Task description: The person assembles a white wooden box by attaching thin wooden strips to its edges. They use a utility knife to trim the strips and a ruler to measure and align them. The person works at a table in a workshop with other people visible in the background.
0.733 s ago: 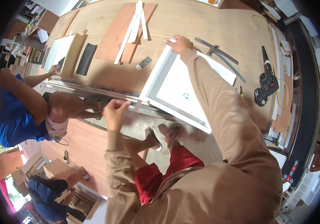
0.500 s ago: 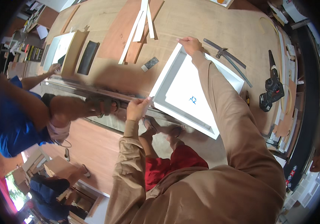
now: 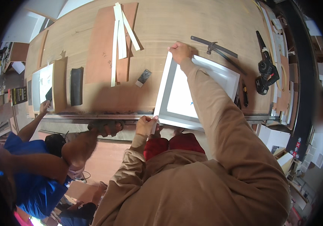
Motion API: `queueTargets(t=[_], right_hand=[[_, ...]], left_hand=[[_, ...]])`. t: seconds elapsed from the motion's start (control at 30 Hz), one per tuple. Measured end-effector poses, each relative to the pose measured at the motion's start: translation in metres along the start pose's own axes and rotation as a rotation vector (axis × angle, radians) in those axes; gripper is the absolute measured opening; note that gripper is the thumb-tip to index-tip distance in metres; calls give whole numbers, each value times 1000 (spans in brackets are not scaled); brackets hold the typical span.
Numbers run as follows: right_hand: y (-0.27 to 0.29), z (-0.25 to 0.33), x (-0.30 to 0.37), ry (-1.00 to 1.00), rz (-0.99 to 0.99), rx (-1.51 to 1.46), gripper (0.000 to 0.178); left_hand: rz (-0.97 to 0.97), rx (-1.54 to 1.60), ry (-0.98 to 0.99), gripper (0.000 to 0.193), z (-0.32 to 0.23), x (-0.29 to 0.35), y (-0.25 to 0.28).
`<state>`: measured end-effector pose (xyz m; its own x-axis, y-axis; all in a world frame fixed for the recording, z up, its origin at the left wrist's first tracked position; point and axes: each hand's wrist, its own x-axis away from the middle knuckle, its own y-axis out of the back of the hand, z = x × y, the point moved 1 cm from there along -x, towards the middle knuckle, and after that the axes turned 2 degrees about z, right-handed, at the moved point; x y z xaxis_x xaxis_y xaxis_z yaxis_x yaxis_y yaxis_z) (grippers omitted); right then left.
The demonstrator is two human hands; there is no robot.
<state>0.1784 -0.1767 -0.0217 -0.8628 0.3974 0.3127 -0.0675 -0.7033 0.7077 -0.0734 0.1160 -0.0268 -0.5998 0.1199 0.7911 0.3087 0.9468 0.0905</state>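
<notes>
A shallow white open box (image 3: pixel 163 86), like a drawer, rests on the workbench in front of me, a blue handwritten mark partly showing on its floor. My left hand (image 3: pixel 145 125) pinches at its near left corner, and a short end of a thin white strip (image 3: pixel 154 129) sticks out below the thumb. At the far left corner my right hand (image 3: pixel 181 52) is closed, its fingertips pressed together over the rim; what they grip is hidden. My right forearm crosses the box and covers part of the inside.
Beyond the box lie a hammer (image 3: pixel 211 46) and a dark flat bar (image 3: pixel 227 51). A cordless tool (image 3: pixel 266 71) and a screwdriver (image 3: pixel 245 95) lie right. Left are a sanding block (image 3: pixel 143 78), white strips (image 3: pixel 120 37) on brown board, and a co-worker's hand (image 3: pixel 45 106) at another box (image 3: pixel 58 84).
My view has turned, so the bench edge now runs nearly level. Both hands stay at the same two corners of the box. The co-worker's hand is still by the other box.
</notes>
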Motion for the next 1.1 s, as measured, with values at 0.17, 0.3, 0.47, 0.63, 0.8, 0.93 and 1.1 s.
queueTargets(t=[0.17, 0.3, 0.47, 0.63, 0.8, 0.93, 1.1], right_hand=[[-1, 12, 10, 55, -70, 135, 27], [-6, 9, 14, 91, -94, 116, 22], [7, -10, -9, 167, 64, 19, 24], [41, -24, -36, 309, 396, 136, 42], [36, -35, -25, 390, 261, 120, 52], [45, -29, -23, 311, 407, 92, 47], [50, -29, -18, 273, 384, 164, 39]], left_hand=[[-23, -405, -112, 50, -11, -2, 7], [-58, -430, -51, 49, -25, 11, 3], [-290, -807, -443, 35, -44, 9, -4], [-284, -448, -804, 34, -149, -49, -43], [-431, -263, -861, 34, -211, -159, -82], [-465, -259, -920, 29, -202, -175, -90], [-392, -177, -951, 29, -209, -177, -99]])
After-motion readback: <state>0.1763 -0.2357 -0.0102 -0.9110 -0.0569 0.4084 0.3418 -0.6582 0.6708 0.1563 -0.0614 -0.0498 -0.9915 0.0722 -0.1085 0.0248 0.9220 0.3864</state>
